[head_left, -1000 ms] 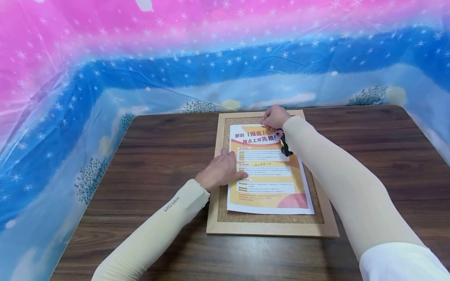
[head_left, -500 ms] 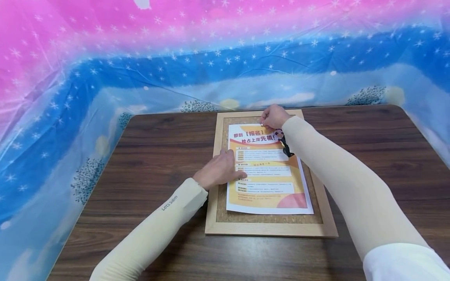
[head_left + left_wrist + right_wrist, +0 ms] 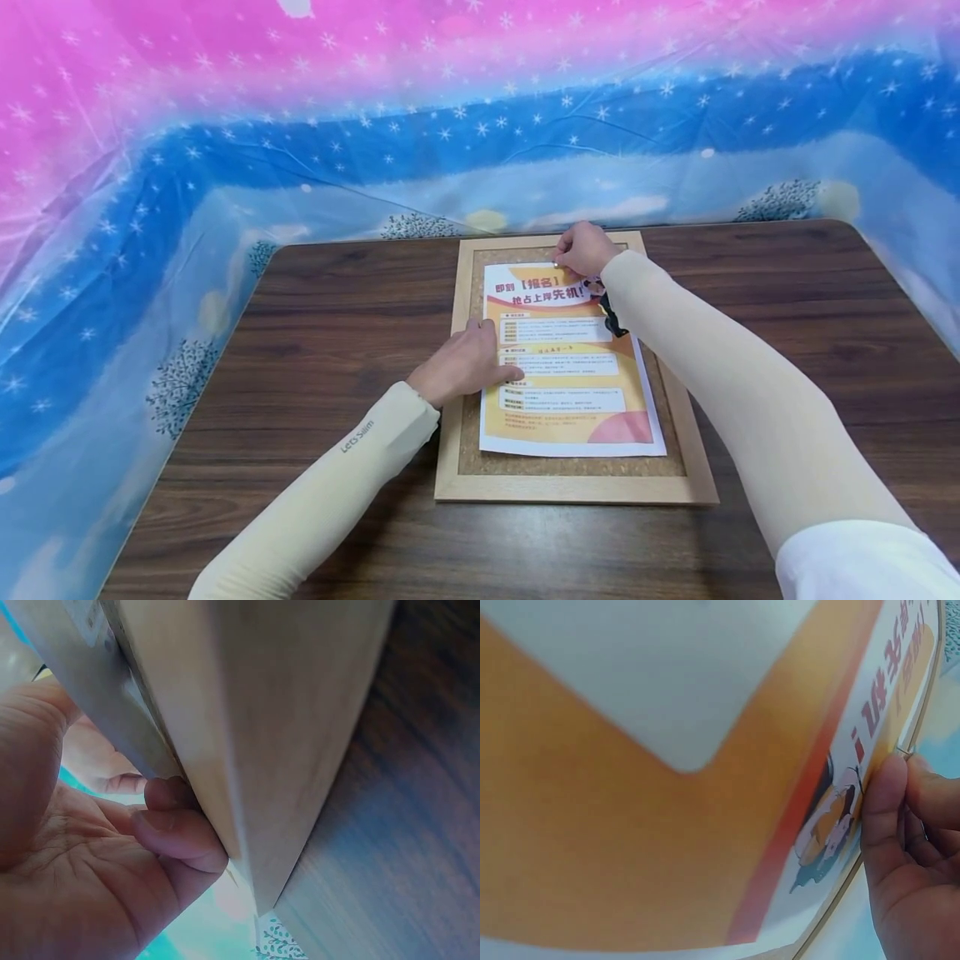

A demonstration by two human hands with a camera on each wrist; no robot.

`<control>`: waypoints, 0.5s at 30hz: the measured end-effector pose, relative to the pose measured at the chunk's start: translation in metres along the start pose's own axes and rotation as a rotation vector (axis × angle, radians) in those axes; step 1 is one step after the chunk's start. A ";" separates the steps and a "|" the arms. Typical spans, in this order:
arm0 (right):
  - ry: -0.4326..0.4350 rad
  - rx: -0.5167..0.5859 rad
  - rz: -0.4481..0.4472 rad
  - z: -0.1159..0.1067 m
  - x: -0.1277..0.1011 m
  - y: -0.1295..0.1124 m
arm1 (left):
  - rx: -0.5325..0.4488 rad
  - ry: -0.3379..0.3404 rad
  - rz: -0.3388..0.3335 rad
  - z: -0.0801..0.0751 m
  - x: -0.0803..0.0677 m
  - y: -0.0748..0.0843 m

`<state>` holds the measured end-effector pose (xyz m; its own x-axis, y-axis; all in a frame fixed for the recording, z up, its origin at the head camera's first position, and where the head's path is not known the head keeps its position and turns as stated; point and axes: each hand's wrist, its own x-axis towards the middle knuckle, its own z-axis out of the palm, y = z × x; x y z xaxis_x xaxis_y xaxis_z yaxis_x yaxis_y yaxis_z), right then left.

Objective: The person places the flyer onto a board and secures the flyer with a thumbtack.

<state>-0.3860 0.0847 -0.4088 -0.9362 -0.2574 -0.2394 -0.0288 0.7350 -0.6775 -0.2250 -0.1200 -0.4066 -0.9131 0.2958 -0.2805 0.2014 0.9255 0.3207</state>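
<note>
A printed orange-and-white poster lies on a corkboard with a light wooden frame. My left hand rests across the poster's left edge, thumb on the paper; in the left wrist view its fingers touch down just inside the frame. At the poster's top edge, my right hand pinches a small pale pushpin between thumb and forefinger. The right wrist view shows the pin's end at the fingertips, close to the paper. The poster's upper right corner is hidden by the right hand and sleeve.
The board lies on a dark wood-grain table, its far end near the table's back edge. Behind hangs a pink and blue snowflake-print cloth. Cream sleeves cover both forearms.
The view shifts slightly, so board and arms sit a little further left. Both hands keep their places on the poster, with the right still pinching the pushpin at the top edge.
</note>
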 end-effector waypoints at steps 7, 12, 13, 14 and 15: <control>0.045 -0.018 0.003 0.004 -0.004 0.000 | -0.010 -0.008 -0.012 -0.001 -0.001 0.001; 0.060 -0.026 -0.005 0.004 -0.008 -0.002 | -0.039 -0.012 -0.019 -0.001 -0.001 0.001; 0.063 -0.028 -0.008 0.004 -0.008 -0.002 | -0.042 -0.011 -0.018 -0.001 -0.001 0.001; 0.068 -0.031 -0.008 0.004 -0.009 -0.002 | -0.043 -0.010 -0.016 -0.001 -0.001 0.001; 0.071 -0.034 -0.008 0.004 -0.009 -0.002 | -0.045 -0.009 -0.013 -0.001 -0.001 0.001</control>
<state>-0.3763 0.0833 -0.4083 -0.9584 -0.2186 -0.1835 -0.0466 0.7541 -0.6551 -0.2241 -0.1192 -0.4052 -0.9125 0.2856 -0.2928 0.1727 0.9179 0.3572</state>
